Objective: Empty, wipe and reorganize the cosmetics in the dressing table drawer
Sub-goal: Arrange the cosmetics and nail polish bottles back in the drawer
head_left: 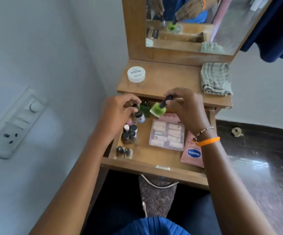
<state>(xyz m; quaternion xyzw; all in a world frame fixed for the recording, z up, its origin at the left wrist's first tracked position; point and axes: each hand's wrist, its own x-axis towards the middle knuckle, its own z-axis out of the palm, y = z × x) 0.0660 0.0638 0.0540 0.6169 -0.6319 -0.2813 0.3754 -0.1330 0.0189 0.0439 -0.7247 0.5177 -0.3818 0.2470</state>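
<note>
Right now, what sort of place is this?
Probably a bedroom or dressing corner at home: a wooden dressing table with a mirror, its open drawer holding nail polish bottles.

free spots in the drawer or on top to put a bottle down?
Free: drawer floor along its front edge, between the bottle cluster and the nail sheet; tabletop between white jar and checked cloth. Crowded: drawer's left side and back, where both hands hold bottles.

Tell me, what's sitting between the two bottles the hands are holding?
In the head view, a dark green bottle stands in the drawer between the small dark-capped bottle and the light green bottle.
</note>
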